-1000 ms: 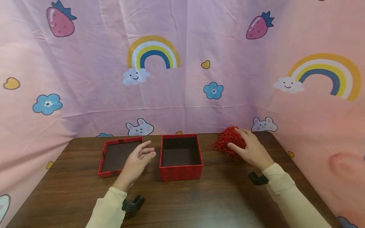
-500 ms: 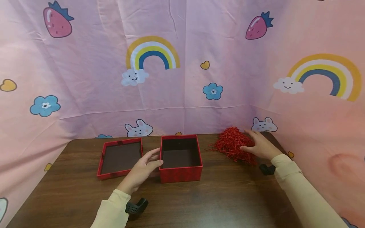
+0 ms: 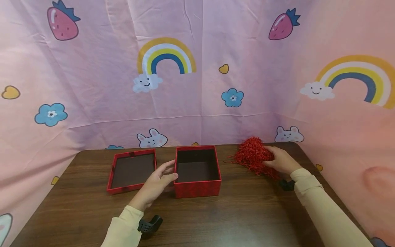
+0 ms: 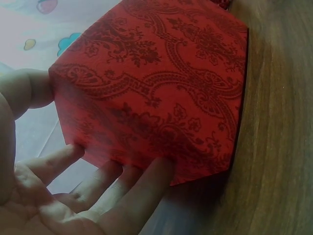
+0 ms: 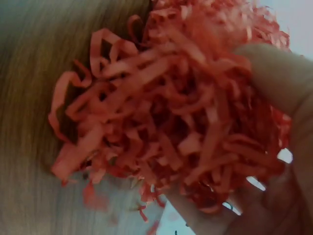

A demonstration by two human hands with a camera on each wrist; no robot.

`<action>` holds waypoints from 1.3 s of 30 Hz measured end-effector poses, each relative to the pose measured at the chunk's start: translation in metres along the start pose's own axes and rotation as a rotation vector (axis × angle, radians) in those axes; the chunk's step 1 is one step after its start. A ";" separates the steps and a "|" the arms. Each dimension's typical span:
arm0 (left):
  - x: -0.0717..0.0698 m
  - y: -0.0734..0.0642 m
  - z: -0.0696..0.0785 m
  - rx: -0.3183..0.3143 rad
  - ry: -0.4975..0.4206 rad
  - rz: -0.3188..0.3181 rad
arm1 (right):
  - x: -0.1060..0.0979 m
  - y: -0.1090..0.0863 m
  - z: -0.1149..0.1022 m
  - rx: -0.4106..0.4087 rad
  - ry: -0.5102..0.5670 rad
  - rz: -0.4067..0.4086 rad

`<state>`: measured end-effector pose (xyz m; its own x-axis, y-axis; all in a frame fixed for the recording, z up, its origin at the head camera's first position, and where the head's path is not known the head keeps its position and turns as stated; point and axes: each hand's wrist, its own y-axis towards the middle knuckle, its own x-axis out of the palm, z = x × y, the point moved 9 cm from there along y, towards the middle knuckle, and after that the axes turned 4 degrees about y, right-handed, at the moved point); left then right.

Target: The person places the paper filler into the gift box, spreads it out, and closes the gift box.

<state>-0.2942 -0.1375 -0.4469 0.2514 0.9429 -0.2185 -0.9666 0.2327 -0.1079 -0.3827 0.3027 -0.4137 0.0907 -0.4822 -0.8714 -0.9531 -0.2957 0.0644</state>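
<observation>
A red patterned box (image 3: 197,189) with a dark, bare inside stands in the middle of the table. My left hand (image 3: 153,185) rests against its left side, fingers fairly straight. In the left wrist view, the fingertips (image 4: 159,171) touch one patterned face while the thumb lies at the corner. To the right of the box is a heap of red shredded paper (image 3: 251,154). My right hand (image 3: 281,160) grips the right part of that heap, thumb and fingers curled round a bunch of crinkled strips (image 5: 161,112) in the right wrist view.
The red box lid (image 3: 124,188) lies upturned to the left of the box, its dark inside facing up. Brown wood-grain table (image 3: 197,219) runs beneath everything. A pastel printed cloth (image 3: 197,103) hangs close behind the table and along its sides.
My left hand has moved right, from beside the lid to the box's left side. My right hand has shifted right along the shredded paper, and its fingers have closed on it.
</observation>
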 end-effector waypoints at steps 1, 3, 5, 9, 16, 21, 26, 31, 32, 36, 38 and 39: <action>0.000 0.000 0.000 -0.001 -0.005 -0.001 | 0.000 0.000 -0.001 0.006 0.000 0.004; 0.000 0.000 0.000 -0.005 -0.001 0.002 | -0.001 0.000 -0.001 0.018 0.000 0.012; 0.000 -0.001 0.001 -0.010 0.003 0.001 | -0.002 0.000 -0.001 0.023 -0.003 0.020; 0.000 -0.001 0.001 -0.019 -0.001 -0.004 | -0.004 -0.001 -0.001 0.010 -0.016 0.054; 0.000 -0.001 0.003 -0.019 0.010 -0.008 | -0.011 -0.002 -0.002 -0.009 -0.043 0.110; -0.001 -0.001 0.002 -0.013 0.024 -0.004 | -0.013 -0.003 -0.001 0.007 -0.028 0.106; 0.000 -0.002 -0.002 -0.021 0.022 -0.002 | -0.012 -0.005 -0.001 0.016 -0.032 0.096; 0.001 -0.003 -0.002 -0.020 -0.001 -0.014 | -0.017 -0.007 -0.003 0.006 -0.038 0.111; 0.001 -0.003 -0.002 -0.021 0.002 -0.013 | -0.018 -0.008 -0.004 0.001 -0.042 0.117; -0.001 -0.003 -0.001 -0.014 0.014 -0.008 | -0.028 -0.009 -0.010 -0.026 -0.063 0.141; -0.001 -0.002 -0.001 -0.009 0.014 -0.007 | -0.033 -0.009 -0.013 -0.036 -0.072 0.145; -0.001 -0.002 0.000 -0.006 0.016 -0.006 | -0.035 -0.010 -0.015 -0.039 -0.076 0.144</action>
<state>-0.2929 -0.1393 -0.4469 0.2582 0.9375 -0.2334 -0.9646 0.2370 -0.1155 -0.3721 0.3105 -0.3766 -0.0696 -0.4586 -0.8859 -0.9427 -0.2603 0.2088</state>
